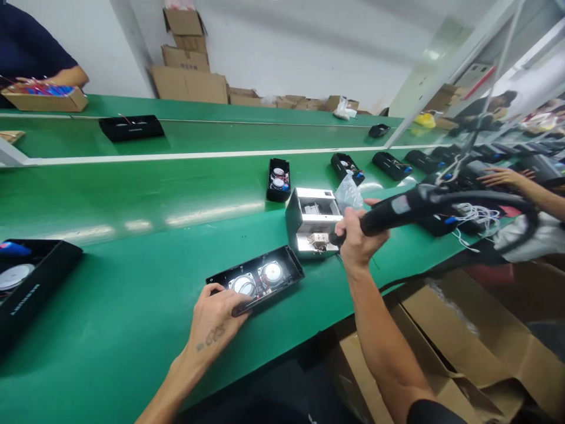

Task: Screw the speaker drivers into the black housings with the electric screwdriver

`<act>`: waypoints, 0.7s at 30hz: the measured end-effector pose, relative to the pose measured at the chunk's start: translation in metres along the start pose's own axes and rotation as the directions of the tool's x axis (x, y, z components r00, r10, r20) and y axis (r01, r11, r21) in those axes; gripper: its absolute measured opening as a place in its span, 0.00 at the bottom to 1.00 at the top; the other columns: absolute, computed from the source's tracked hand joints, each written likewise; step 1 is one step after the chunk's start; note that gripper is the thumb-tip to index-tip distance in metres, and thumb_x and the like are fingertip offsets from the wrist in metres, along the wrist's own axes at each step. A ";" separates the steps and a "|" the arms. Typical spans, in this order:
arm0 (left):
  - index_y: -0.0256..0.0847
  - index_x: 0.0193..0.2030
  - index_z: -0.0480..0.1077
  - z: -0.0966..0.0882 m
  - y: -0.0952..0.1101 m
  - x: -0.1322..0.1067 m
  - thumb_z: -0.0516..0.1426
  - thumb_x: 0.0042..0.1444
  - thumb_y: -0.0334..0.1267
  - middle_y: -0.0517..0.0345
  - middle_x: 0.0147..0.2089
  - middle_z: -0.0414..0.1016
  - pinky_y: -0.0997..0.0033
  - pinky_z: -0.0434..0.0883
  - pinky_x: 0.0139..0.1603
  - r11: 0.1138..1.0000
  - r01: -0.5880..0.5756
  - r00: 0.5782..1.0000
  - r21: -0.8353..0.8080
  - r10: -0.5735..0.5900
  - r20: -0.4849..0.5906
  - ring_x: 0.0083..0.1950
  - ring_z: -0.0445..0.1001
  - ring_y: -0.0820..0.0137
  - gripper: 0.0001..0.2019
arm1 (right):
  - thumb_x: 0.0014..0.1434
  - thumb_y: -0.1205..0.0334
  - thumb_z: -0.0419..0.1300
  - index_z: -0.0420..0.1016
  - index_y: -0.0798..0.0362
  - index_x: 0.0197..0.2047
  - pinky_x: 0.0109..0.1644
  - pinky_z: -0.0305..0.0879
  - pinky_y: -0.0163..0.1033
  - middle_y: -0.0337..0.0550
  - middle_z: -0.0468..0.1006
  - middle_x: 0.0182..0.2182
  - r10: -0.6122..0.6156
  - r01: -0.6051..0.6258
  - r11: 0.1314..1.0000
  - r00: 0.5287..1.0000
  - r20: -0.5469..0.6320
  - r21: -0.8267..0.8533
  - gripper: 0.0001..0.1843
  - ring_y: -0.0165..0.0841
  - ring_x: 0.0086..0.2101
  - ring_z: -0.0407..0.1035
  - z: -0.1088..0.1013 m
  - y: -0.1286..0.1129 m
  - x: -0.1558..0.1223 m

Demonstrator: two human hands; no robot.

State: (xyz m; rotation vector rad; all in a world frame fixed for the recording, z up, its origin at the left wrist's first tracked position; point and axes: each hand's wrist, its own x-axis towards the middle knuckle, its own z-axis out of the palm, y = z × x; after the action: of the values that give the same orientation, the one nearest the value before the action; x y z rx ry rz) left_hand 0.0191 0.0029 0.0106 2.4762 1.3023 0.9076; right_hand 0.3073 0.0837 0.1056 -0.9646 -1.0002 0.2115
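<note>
My left hand point(220, 312) grips the near-left end of an open black speaker case point(282, 291) lying tilted on the green bench. Two round silver drivers show inside it. My right hand point(359, 238) is wrapped around a black electric screwdriver point(392, 212), which hangs nearly level with its cable running off to the right. Its tip points left, close to the front of a grey-white screw feeder point(314, 215); whether they touch I cannot tell. Behind the feeder sits a clear plastic bag point(349, 191).
More black speaker cases stand along the belt, one point(278, 179) behind the feeder and another point(30, 294) at far left. White cables point(479, 218) lie to the right. A co-worker's hand point(503, 176) reaches in there. Cardboard boxes point(468, 330) stand below the bench edge.
</note>
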 end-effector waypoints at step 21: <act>0.43 0.28 0.68 0.006 0.003 0.000 0.62 0.54 0.31 0.70 0.23 0.72 0.62 0.63 0.47 0.983 0.176 0.978 -0.053 -0.169 0.120 0.24 0.65 0.75 0.08 | 0.67 0.68 0.60 0.63 0.42 0.57 0.23 0.62 0.33 0.25 0.65 0.23 0.123 -0.460 0.800 0.754 0.645 0.385 0.19 0.24 0.18 0.61 0.055 -0.057 -0.127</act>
State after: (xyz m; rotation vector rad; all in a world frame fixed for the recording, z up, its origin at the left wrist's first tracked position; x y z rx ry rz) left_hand 0.0247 0.0018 0.0075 2.2886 1.4001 0.7420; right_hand 0.1780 0.0113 0.0812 -0.5355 -1.2540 1.0779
